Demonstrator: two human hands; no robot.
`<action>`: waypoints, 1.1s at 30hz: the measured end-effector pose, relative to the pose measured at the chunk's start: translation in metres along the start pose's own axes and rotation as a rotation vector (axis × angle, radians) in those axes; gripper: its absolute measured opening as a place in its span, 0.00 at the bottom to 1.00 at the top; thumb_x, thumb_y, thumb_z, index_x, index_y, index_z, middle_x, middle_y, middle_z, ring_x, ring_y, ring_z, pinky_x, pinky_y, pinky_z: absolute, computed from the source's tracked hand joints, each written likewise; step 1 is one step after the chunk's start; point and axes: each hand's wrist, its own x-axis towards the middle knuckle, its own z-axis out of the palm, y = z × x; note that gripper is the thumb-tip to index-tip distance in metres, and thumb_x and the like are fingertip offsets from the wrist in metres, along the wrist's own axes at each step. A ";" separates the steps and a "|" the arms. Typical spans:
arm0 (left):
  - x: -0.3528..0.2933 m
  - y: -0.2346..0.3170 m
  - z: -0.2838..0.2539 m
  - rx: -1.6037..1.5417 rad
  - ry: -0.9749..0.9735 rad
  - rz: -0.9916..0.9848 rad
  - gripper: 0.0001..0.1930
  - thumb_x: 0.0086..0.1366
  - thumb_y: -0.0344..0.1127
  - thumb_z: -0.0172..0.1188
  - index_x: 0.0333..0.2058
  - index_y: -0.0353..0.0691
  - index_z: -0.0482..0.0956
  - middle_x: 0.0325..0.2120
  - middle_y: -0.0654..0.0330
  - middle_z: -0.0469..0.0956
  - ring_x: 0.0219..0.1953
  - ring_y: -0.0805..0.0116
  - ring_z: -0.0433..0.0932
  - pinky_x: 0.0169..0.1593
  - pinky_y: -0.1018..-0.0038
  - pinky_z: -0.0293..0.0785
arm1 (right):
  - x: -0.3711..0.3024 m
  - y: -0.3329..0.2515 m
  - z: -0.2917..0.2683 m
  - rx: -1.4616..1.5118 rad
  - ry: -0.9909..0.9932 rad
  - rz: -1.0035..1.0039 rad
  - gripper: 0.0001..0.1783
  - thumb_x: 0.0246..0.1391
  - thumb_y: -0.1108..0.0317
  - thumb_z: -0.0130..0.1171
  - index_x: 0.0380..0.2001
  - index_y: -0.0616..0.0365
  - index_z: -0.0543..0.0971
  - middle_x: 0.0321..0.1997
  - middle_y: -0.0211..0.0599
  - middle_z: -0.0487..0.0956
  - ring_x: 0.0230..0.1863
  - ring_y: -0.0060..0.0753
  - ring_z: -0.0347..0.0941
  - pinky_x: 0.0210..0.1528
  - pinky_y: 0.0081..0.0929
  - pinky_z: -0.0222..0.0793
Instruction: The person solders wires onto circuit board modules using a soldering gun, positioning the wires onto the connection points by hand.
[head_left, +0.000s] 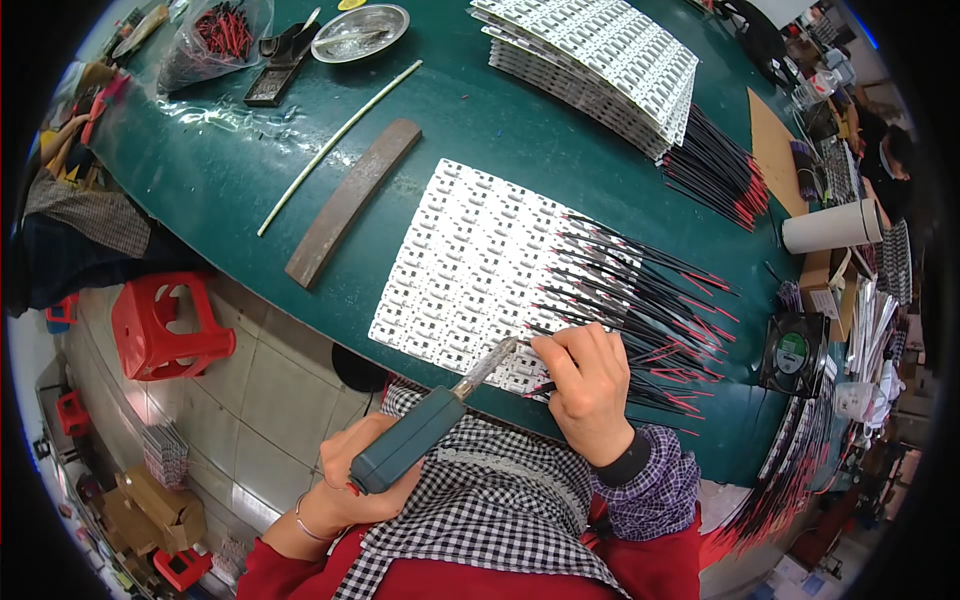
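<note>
My left hand point(350, 480) is wrapped round the green handle of a soldering iron point(410, 435). The iron's metal tip meets a white circuit board sheet point(455, 260) near its lower right part. Just right of the tip, my right hand point(585, 390) has thumb and forefinger pinched over the board, at the end of a thin wire mostly hidden by the fingers. Rows of small dark parts cover the sheet. Black and red wires point(640, 290) fan out from its right side, some passing under my right hand.
Stacked circuit board sheets point(590, 65) with black and red wires point(715, 170) lie at the far right. A brown bar point(355, 200), thin stick point(340, 145), metal dish point(360, 32) and bag of wires point(225, 35) are at left. A black fan point(793, 352) stands right; a red stool point(170, 325) is on the floor.
</note>
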 end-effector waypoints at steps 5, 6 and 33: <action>0.001 0.003 0.001 0.002 0.051 0.036 0.13 0.48 0.21 0.70 0.35 0.29 0.83 0.29 0.52 0.82 0.26 0.59 0.82 0.30 0.72 0.77 | 0.000 0.000 -0.001 -0.003 -0.006 0.001 0.16 0.44 0.78 0.59 0.40 0.60 0.81 0.35 0.32 0.74 0.37 0.34 0.71 0.39 0.32 0.61; 0.001 0.003 0.000 0.033 0.047 0.057 0.13 0.45 0.20 0.71 0.33 0.30 0.83 0.30 0.51 0.82 0.28 0.58 0.84 0.32 0.72 0.79 | 0.000 0.000 -0.001 -0.003 -0.007 0.001 0.16 0.44 0.78 0.59 0.40 0.60 0.81 0.35 0.32 0.74 0.36 0.34 0.71 0.39 0.32 0.61; -0.014 0.000 0.008 -0.203 0.073 -0.123 0.12 0.57 0.28 0.75 0.38 0.33 0.84 0.29 0.56 0.83 0.28 0.70 0.82 0.33 0.75 0.77 | -0.004 0.001 -0.008 0.060 -0.013 0.025 0.19 0.37 0.83 0.56 0.37 0.58 0.82 0.33 0.38 0.74 0.36 0.46 0.70 0.38 0.41 0.61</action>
